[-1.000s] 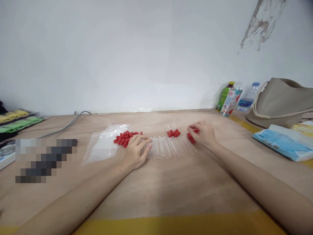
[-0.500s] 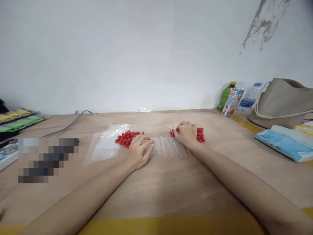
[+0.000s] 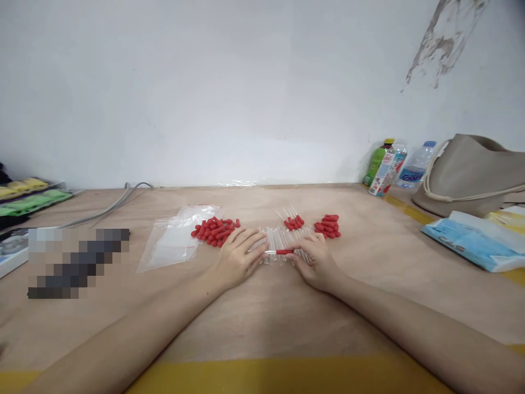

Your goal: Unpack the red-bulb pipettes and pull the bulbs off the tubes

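Observation:
My left hand point(image 3: 241, 253) is closed on a clear glass dropper tube point(image 3: 270, 252), held level. My right hand point(image 3: 316, 256) pinches a red rubber bulb point(image 3: 284, 252) at the tube's right end; bulb and tube meet in one line. Beneath both hands lies a row of loose clear tubes point(image 3: 281, 237). Left of them is a heap of red bulbs point(image 3: 214, 230), and a smaller heap of red bulbs point(image 3: 328, 225) sits beyond my right hand. Several droppers with bulbs fitted point(image 3: 294, 222) lie together behind the row, tips pointing away.
Clear zip bags point(image 3: 170, 243) lie flat at the left, near a grey cable point(image 3: 118, 202). Bottles point(image 3: 379, 164), a beige bag point(image 3: 463, 175) and a blue packet point(image 3: 471, 241) stand or lie at the right. A wall point(image 3: 246, 93) closes off the back.
My right hand has come back toward me and left from the fitted droppers, which now show uncovered. A red bulb on a tube now shows between my hands.

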A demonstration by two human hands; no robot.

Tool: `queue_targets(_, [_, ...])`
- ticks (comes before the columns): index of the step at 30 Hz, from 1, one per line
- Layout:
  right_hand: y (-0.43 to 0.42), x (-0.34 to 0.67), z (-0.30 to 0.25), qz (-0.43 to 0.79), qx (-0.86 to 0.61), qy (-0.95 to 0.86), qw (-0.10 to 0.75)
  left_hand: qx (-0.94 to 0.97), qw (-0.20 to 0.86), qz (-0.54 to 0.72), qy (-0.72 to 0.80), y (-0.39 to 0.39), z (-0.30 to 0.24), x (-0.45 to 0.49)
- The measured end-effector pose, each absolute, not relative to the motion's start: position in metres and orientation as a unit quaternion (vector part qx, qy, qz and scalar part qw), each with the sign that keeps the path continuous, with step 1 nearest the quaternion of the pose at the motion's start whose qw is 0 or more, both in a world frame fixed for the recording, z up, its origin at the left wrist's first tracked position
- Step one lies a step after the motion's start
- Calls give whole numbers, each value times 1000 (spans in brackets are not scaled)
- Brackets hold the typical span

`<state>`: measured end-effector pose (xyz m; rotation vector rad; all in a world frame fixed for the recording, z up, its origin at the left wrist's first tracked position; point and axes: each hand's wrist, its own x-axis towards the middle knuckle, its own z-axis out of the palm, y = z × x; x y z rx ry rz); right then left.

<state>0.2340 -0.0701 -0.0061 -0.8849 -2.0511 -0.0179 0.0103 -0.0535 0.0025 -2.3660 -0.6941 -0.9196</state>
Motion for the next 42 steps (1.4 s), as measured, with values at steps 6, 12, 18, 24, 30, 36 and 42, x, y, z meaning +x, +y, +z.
queue_targets(6, [-69, 225, -4, -72, -348, -841, 408, -881, 246, -334, -229, -54, -3, 11])
queue_targets(12, [-67, 218, -5, -193, -305, -855, 372, -897, 216, -324, -209, -55, -4, 16])
queue_targets(18, [-63, 224, -11, -241, -255, -855, 382, -903, 202, -332, -185, -60, -3, 15])
queue_targets(24, [-67, 231, -13, -222, -283, -860, 362, -901, 190, -336, -196, -64, 0, 13])
queue_targets(30, [-71, 239, -10, -178, -291, -875, 343, -901, 179, -340, -200, -67, 2, 15])
queue_targets(36, [-51, 275, -3, -192, -356, -818, 409, -876, 160, -388, -237, -59, -4, 1])
queue_targets(42, [-16, 312, 3, -67, -495, -687, 528, -849, 160, -371, -340, -47, 2, 4])
